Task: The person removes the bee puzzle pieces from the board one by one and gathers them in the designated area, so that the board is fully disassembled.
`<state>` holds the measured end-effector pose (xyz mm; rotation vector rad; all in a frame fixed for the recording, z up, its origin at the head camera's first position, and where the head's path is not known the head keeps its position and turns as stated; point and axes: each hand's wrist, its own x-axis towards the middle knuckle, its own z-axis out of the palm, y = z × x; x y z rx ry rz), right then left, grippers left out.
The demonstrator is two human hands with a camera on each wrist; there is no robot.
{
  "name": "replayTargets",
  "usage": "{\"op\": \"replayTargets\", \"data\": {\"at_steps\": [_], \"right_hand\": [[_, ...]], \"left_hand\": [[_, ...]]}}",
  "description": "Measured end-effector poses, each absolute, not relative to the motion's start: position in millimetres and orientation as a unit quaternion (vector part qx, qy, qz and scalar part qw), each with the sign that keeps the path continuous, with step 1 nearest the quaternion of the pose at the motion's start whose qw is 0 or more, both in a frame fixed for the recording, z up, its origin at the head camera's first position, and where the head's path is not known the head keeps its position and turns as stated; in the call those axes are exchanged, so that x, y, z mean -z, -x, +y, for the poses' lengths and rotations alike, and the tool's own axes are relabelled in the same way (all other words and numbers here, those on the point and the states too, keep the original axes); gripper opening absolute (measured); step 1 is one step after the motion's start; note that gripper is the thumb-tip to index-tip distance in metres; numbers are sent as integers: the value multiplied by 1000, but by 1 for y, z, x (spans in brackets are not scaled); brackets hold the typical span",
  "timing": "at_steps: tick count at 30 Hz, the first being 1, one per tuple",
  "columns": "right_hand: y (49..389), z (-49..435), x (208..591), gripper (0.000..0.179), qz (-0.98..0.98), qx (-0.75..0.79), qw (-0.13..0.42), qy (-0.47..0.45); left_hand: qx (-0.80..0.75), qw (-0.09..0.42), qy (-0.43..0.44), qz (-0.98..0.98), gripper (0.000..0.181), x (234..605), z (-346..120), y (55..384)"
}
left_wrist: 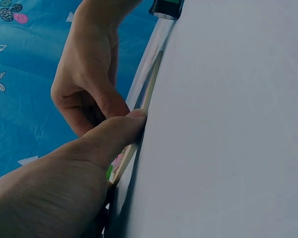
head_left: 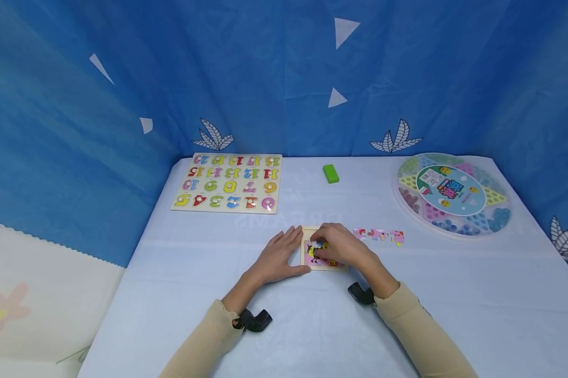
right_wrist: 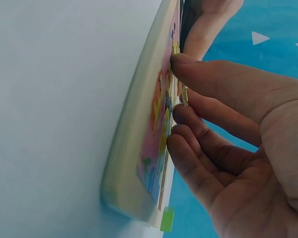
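Observation:
A small wooden puzzle tray [head_left: 303, 256] with a pale rim and a pink, yellow and black picture lies before me. My left hand [head_left: 279, 257] braces its left side, fingers nearly straight at the far corner and thumb on the near edge. Over the tray bends my right hand [head_left: 341, 245], its fingertips down at the picture. In the right wrist view a thin yellowish puzzle piece [right_wrist: 185, 97] stands on edge among its fingers. Several loose pink puzzle pieces [head_left: 378, 234] lie just right of the tray; the right hand hides part of the picture.
A wooden number board [head_left: 225, 209] stands at the back left. Behind the tray is a green block [head_left: 331, 174]. At the back right sits a round clear case of colourful beads [head_left: 454, 197]. Blue cloth [head_left: 284, 79] hangs behind the white-covered table [head_left: 307, 325].

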<state>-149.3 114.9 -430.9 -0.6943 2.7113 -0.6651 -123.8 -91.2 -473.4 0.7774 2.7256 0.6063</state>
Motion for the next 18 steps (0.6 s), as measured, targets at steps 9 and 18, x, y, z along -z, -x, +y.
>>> {"op": "replayTargets", "data": {"at_steps": [9,18], "right_hand": [[149,117,432,33,932,245,139,230],[149,125,427,34,931,251,152,216]], "left_hand": [[-211,122,-264,933,93,473,-91,124],[-211,115,-268,933,93,473,-90,123]]}}
